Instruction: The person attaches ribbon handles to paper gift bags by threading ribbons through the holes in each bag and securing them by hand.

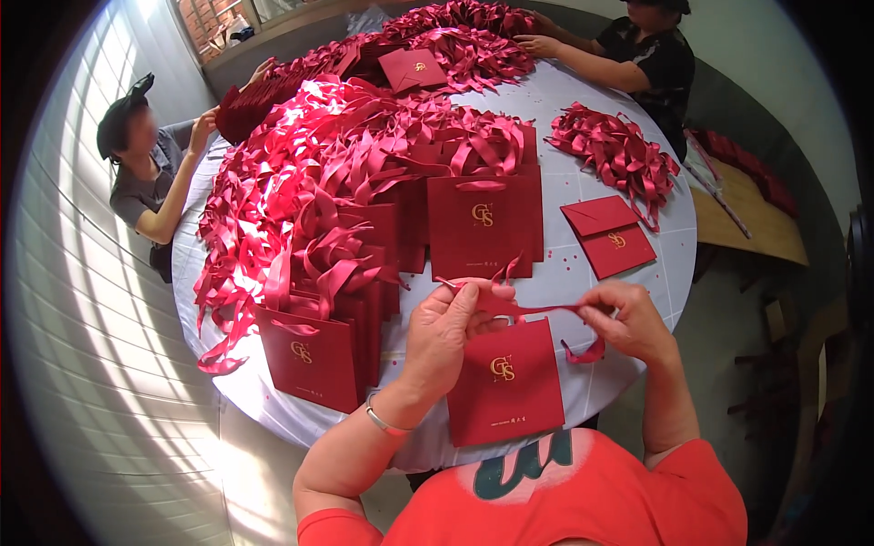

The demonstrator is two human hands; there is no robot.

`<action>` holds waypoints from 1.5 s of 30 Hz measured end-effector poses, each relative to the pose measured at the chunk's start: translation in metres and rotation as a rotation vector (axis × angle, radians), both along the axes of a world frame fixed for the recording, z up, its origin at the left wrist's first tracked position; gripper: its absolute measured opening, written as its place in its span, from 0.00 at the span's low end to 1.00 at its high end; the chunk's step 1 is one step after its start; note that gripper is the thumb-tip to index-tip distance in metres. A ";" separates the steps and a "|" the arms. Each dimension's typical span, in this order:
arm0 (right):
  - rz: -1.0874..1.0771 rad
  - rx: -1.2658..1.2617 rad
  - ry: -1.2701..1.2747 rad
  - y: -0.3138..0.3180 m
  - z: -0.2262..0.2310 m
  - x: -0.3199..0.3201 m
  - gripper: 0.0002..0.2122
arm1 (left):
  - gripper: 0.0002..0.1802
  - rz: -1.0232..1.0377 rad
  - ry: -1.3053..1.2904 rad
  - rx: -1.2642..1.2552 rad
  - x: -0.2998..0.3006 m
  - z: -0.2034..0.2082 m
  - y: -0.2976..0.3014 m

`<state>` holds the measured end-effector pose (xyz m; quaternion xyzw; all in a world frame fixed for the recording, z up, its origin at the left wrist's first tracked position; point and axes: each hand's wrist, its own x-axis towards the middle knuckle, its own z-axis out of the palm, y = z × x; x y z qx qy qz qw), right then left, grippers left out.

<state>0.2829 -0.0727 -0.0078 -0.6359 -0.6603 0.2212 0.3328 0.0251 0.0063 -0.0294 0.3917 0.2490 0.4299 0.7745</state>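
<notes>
A dark red ribbon stretches between my hands, just above the top edge of a flat red paper bag with gold print. My left hand pinches one part of the ribbon between thumb and fingers. A thin pale tip shows at those fingers, too small to make out. The fingers of my right hand are closed on the ribbon farther right, and a loose curl of ribbon hangs below them. Whether the ribbon is joined to the bag is hidden by my left hand.
Red bags with ribbon handles stand in rows at left and ahead. A folded bag and a ribbon heap lie right on the white-covered round table. Two other people work at the far left and far right.
</notes>
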 end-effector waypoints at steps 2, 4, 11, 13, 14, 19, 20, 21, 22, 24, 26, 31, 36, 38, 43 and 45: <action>0.045 0.306 -0.172 0.011 0.003 -0.010 0.13 | 0.16 -0.017 0.020 0.002 0.002 -0.002 0.000; 0.153 0.393 -0.101 0.017 0.009 -0.032 0.20 | 0.16 -0.050 0.057 0.043 0.004 -0.006 -0.002; 0.328 0.551 0.019 0.044 -0.003 -0.085 0.22 | 0.17 -0.217 0.057 -0.057 -0.004 -0.020 -0.002; 0.337 0.533 0.057 0.045 -0.011 -0.085 0.20 | 0.17 -0.307 -0.101 -0.051 -0.008 -0.025 0.001; 0.335 0.522 0.102 0.043 -0.014 -0.083 0.19 | 0.17 -0.305 -0.100 -0.055 -0.010 -0.025 0.001; 0.284 0.536 0.174 0.037 -0.022 -0.076 0.11 | 0.20 -0.330 0.067 0.048 -0.001 -0.021 -0.010; 0.259 0.526 0.214 0.036 -0.018 -0.073 0.10 | 0.20 -0.337 0.070 0.038 0.000 -0.021 -0.012; 0.231 0.516 0.254 0.036 -0.016 -0.070 0.10 | 0.20 -0.228 0.160 0.195 0.002 -0.021 -0.011; 0.159 0.523 0.360 0.039 -0.017 -0.065 0.07 | 0.20 -0.118 0.249 0.351 0.004 -0.020 -0.010; -0.076 0.300 0.756 0.030 -0.009 -0.055 0.07 | 0.14 -0.005 0.471 0.566 0.004 -0.011 -0.005; -0.117 0.212 0.777 0.019 -0.005 -0.038 0.07 | 0.11 0.076 0.816 0.801 0.001 -0.011 0.002; 0.078 0.261 0.207 0.006 -0.012 -0.038 0.06 | 0.14 0.071 0.887 1.210 0.002 -0.018 0.005; 0.097 0.204 0.249 0.001 -0.030 -0.040 0.05 | 0.16 0.070 0.904 1.283 0.006 -0.012 0.001; 0.147 0.297 0.219 0.002 -0.036 -0.041 0.05 | 0.15 -0.001 0.893 1.194 0.006 -0.012 0.002; 0.186 0.306 0.116 0.001 -0.038 -0.048 0.07 | 0.11 -0.116 0.807 0.832 0.002 -0.021 0.004; 0.189 0.346 0.064 0.002 -0.039 -0.050 0.07 | 0.10 -0.158 0.770 0.658 0.002 -0.023 0.004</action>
